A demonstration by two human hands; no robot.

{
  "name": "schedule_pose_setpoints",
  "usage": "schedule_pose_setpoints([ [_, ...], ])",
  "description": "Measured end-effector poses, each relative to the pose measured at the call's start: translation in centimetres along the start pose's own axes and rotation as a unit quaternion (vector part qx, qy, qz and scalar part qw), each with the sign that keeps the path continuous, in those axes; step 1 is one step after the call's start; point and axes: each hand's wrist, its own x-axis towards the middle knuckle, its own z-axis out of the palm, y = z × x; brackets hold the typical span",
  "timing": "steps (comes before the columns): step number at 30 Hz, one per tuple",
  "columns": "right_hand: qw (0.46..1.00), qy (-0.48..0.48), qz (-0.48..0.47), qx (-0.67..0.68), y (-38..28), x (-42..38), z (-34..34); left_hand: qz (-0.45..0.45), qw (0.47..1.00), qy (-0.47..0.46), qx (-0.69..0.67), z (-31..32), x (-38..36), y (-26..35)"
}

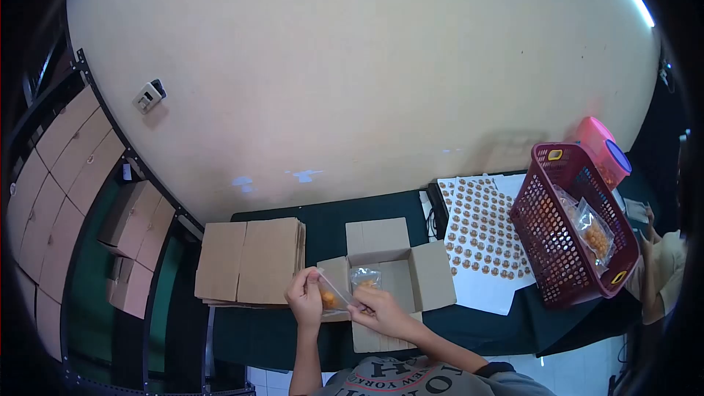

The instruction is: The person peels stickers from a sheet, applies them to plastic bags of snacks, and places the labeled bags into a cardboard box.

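Observation:
Between my two hands, just over the near left part of an open cardboard box [394, 275], is a clear plastic bag [329, 298] with orange snack pieces in it. My left hand [305, 295] pinches one top corner of the bag. At the other end of its top edge, my right hand [379, 313] is closed on the plastic. Inside the box lies another clear bag [365, 276] of orange snacks, partly covered by my right hand. The box flaps are folded outward.
Flattened cardboard boxes [251, 261] are stacked left of the open box. Sheets of round stickers [480, 227] lie to the right, beside a maroon basket [576, 249] with snack bags. A shelf with boxes [73, 148] stands left; another person's arm [653, 279] shows at far right.

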Motion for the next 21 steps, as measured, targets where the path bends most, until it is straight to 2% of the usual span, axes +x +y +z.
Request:
schedule_pose_setpoints([
  [2, 0.998, -0.024, 0.045, 0.048, 0.1, -0.5, 0.0, -0.001, 1.000, -0.006, -0.003, 0.1, -0.3, -0.4],
  [6, 0.993, -0.017, 0.057, 0.098, 2.0, -1.9, 0.5, -0.041, 0.998, -0.038, -0.043, 0.9, -1.1, -0.6],
  [8, 0.963, 0.027, 0.171, 0.209, 2.6, -2.7, 0.3, -0.064, 0.994, -0.050, -0.069, 1.7, -1.5, 0.1],
  [9, 0.963, 0.024, 0.171, 0.209, 2.5, -2.8, 0.0, 0.022, 0.998, -0.052, 0.001, 2.2, -1.5, 0.7],
  [11, 0.939, 0.119, 0.212, 0.242, 2.4, -2.8, -0.6, 0.191, 0.970, -0.054, 0.140, 2.9, -1.7, 1.5],
  [12, 0.954, 0.108, 0.189, 0.207, 3.3, -3.0, -1.0, 0.190, 0.970, -0.054, 0.140, 3.1, -2.1, 1.3],
  [14, 0.955, 0.121, 0.173, 0.208, 4.0, -3.1, -0.9, 0.177, 0.949, -0.261, 0.019, 3.2, -3.6, 0.8],
  [15, 0.956, 0.134, 0.156, 0.208, 4.0, -3.0, -1.0, 0.176, 0.949, -0.262, 0.018, 3.5, -4.2, 0.8],
  [16, 0.967, 0.111, 0.117, 0.196, 3.9, -3.0, -1.2, 0.120, 0.962, -0.245, -0.010, 3.9, -4.9, 0.8],
  [17, 0.967, 0.113, 0.119, 0.196, 3.6, -2.9, -1.4, 0.064, 0.971, -0.227, -0.037, 4.0, -5.3, 0.8],
  [18, 0.978, 0.123, 0.095, 0.137, 3.0, -2.8, -1.6, 0.063, 0.971, -0.229, -0.037, 3.9, -5.3, 0.6],
  [19, 0.986, 0.133, 0.072, 0.078, 2.3, -2.6, -1.9, 0.016, 0.976, -0.212, -0.040, 3.8, -5.3, 0.3],
  [20, 0.985, 0.133, 0.073, 0.079, 1.6, -2.5, -2.2, -0.031, 0.980, -0.194, -0.042, 3.6, -5.4, 0.2],
  [21, 0.984, 0.157, 0.068, -0.039, 0.9, -2.4, -2.5, -0.033, 0.980, -0.194, -0.041, 3.4, -5.3, 0.5],
])
